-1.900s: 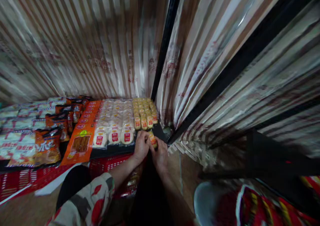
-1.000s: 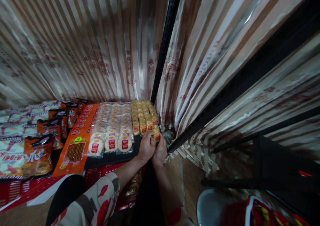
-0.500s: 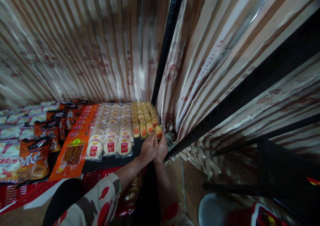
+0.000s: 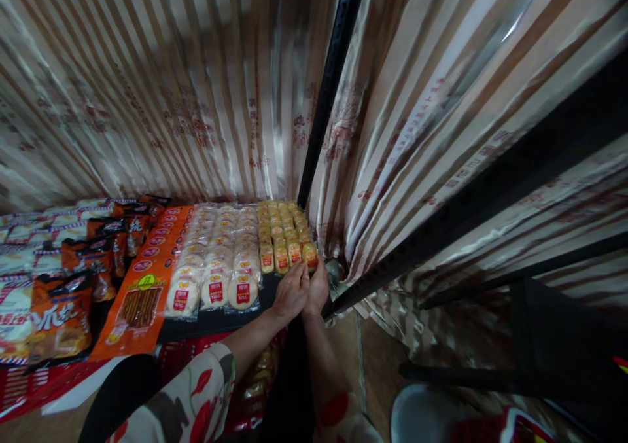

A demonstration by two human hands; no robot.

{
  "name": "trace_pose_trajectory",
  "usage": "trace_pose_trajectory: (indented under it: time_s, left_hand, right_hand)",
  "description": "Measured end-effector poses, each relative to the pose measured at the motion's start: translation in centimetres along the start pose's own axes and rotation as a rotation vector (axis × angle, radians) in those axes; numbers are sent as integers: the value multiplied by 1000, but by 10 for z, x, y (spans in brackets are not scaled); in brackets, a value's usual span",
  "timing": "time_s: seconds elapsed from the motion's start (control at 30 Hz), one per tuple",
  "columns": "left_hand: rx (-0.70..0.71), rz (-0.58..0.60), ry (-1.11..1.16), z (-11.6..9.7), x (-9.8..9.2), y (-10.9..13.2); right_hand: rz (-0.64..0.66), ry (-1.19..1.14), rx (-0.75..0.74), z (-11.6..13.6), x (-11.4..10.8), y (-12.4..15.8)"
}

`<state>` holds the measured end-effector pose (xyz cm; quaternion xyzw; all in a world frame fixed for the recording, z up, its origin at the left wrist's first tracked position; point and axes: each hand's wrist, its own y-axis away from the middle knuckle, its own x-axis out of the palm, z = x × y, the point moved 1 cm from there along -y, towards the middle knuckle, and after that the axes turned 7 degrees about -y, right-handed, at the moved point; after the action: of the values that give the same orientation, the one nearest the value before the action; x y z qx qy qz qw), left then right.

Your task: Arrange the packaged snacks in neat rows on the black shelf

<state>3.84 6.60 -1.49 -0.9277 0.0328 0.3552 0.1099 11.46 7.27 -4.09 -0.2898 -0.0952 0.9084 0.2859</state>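
Note:
My left hand (image 4: pixel 290 292) and my right hand (image 4: pixel 318 287) are side by side at the right front corner of a low black shelf (image 4: pixel 216 317). Their fingers are curled round a small yellow snack pack with a red label (image 4: pixel 309 254), which stands at the front of rows of like yellow packs (image 4: pixel 282 230). Both hands touch that pack; the fingertips are partly hidden behind it. To its left lie rows of round white cake packs (image 4: pixel 223 260).
Flat orange packets (image 4: pixel 142 292) and dark orange bags (image 4: pixel 61 312) fill the shelf's left. Striped shiny sheeting (image 4: pixel 171 89) backs it. A black upright post (image 4: pixel 326 96) stands at the corner. A red crate (image 4: pixel 206 358) sits below, a pale stool (image 4: pixel 422 413) lower right.
Both hands have moved the yellow pack from the shelf's front edge up and back, to the front of the right-hand yellow row. The view has shifted slightly.

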Motion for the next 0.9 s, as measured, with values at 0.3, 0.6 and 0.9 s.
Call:
trace_pose_trajectory:
  time_s: [0.3,0.6,0.9]
  left_hand:
    - [28,27,-19,4,-1,2]
    - [19,19,4,7,0,2]
    - [21,10,0,9,2,4]
  right_hand:
    - [-4,-36,-16,3,0,-3]
    - [16,-66,-101,-6,3,-3]
    - [35,-150,-93,-13,6,-3]
